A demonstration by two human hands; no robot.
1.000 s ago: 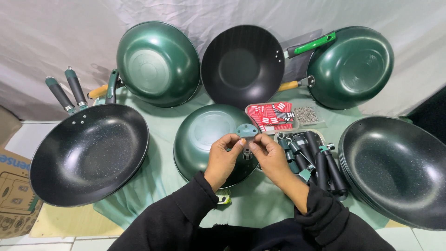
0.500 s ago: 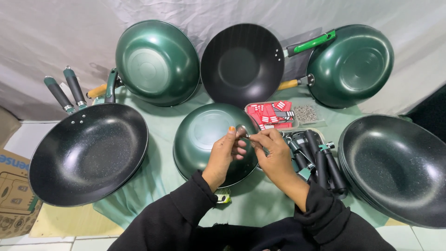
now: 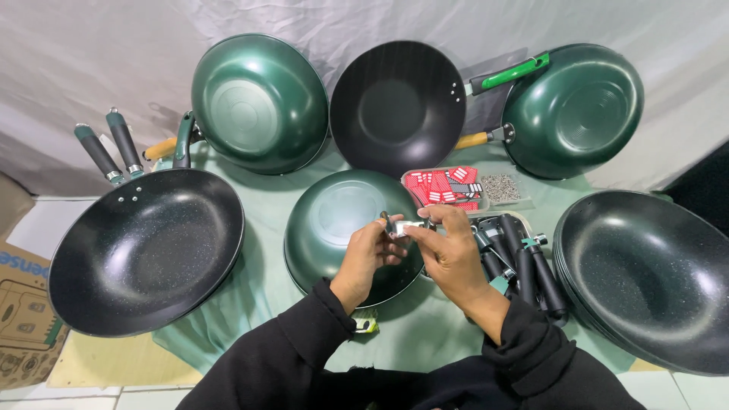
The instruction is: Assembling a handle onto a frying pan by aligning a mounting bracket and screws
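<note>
My left hand (image 3: 366,257) and my right hand (image 3: 449,250) meet over an upturned green wok (image 3: 330,220) in the middle of the table. Between the fingertips of both hands is a small silver metal bracket (image 3: 402,225). Both arms wear black sleeves. Just right of my right hand lies a pile of dark pan handles (image 3: 524,262) with green ends. Behind my hands sits a clear tray (image 3: 456,187) with red packets and small screws.
A large black pan (image 3: 144,250) with two handles sits at left, a stack of black pans (image 3: 653,277) at right. Three woks (image 3: 258,102) lean on the white backdrop behind. A cardboard box (image 3: 19,319) lies at the left edge.
The green-grey piece held earlier is gone from my fingers; a silver bracket is between them now. My hands have shifted slightly lower over the upturned wok.
</note>
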